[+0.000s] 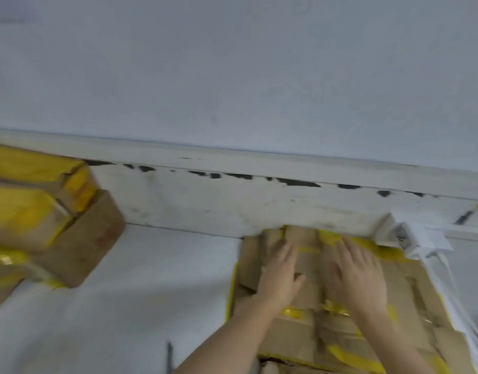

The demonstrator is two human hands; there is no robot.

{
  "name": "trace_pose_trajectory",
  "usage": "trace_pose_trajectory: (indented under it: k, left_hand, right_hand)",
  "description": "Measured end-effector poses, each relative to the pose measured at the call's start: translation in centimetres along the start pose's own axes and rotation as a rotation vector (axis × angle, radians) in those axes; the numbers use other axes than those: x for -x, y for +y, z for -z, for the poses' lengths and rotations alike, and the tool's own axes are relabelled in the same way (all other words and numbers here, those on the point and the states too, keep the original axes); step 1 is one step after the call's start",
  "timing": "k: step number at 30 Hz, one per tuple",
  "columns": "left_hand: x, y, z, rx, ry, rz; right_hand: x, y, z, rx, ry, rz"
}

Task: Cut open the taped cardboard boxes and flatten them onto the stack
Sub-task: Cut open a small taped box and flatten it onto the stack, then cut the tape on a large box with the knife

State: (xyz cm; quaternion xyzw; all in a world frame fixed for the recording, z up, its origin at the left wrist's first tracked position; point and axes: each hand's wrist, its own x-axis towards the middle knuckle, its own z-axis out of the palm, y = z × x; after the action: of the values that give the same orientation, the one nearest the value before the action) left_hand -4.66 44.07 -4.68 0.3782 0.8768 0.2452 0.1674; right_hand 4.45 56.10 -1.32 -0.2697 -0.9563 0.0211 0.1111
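A flattened brown cardboard box (308, 336) with yellow tape lies on top of the stack (410, 290) at the lower right, against the wall's base. My left hand (282, 276) presses flat on its left part, fingers straight. My right hand (357, 273) presses flat beside it, fingers spread. Several taped cardboard boxes (43, 220), brown with yellow tape, are piled at the left edge. The view is blurred.
A pale wall (232, 76) fills the upper half, with a chipped white skirting (232, 195) below it. White sheets or packing (426, 238) stick out at the stack's right side. A thin dark object (169, 357) lies on the white floor near the bottom.
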Motion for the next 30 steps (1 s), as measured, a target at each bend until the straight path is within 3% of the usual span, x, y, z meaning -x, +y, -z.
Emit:
trace_pose_trajectory:
  k: [3,5,10,16,21,23,25,28,30]
  left_hand:
    - [2.7,-0.8,1.4,0.058,0.098,-0.111]
    - [5.2,-2.6,3.5,0.057,0.122,-0.156]
    - [14.0,-12.0,11.6,0.034,0.242,-0.103]
    - [28.8,-26.8,19.6,0.011,0.628,0.030]
    - [38.7,-34.4,27.4,-0.273,0.921,0.174]
    - [42.6,-37.6,31.1,-0.373,1.066,0.358]
    - [46.2,-40.6,34.8,-0.409,1.121,0.669]
    - [50.4,-44.8,38.6,-0.169,1.021,1.112]
    - [51.9,-46.8,39.9,0.085,0.941,1.171]
  right_hand:
    - [1.3,-5.5,1.6,-0.122,0.187,0.091]
    - [1.9,-9.6,1.8,-0.236,0.198,0.122]
    - [3.0,-21.6,0.7,-0.356,0.069,0.298]
    - [6.9,-37.4,-1.8,-0.465,-0.020,0.570]
    - [10.4,-47.9,-1.9,-0.626,-0.398,0.637]
    - [11.4,-51.2,-1.3,-0.725,-0.555,0.603]
    - [12.1,-54.6,-0.4,-0.771,-0.732,0.554]
    - [13.7,-60.3,0.8,-0.833,-0.977,0.473]
    - [15.4,-64.0,1.7,-0.926,-1.087,0.419]
